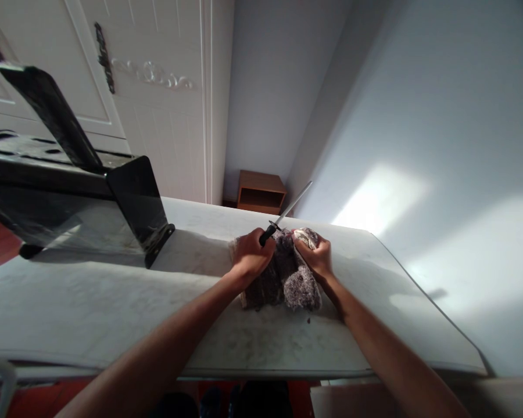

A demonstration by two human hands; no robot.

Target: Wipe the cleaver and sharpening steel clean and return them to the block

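Observation:
My left hand (255,254) is closed around the black handle of what looks like a sharpening steel (294,203). Its long, slim metal shaft points up and to the right, away from me, with a small guard at the handle. My right hand (316,255) grips the upper end of a fuzzy grey-brown cloth (303,288), bunched and folded on the table. A darker, flatter part of the cloth lies beneath my left wrist. Where the shaft meets the guard, it passes close to the cloth; I cannot tell whether they touch.
The pale marbled table (192,302) runs across the view. A black metal-and-glass stand (135,203) rests on its left side. Beyond the far edge are a brown wooden cabinet (261,188) and a white wardrobe (165,128). A pale wall (440,145) bounds the right.

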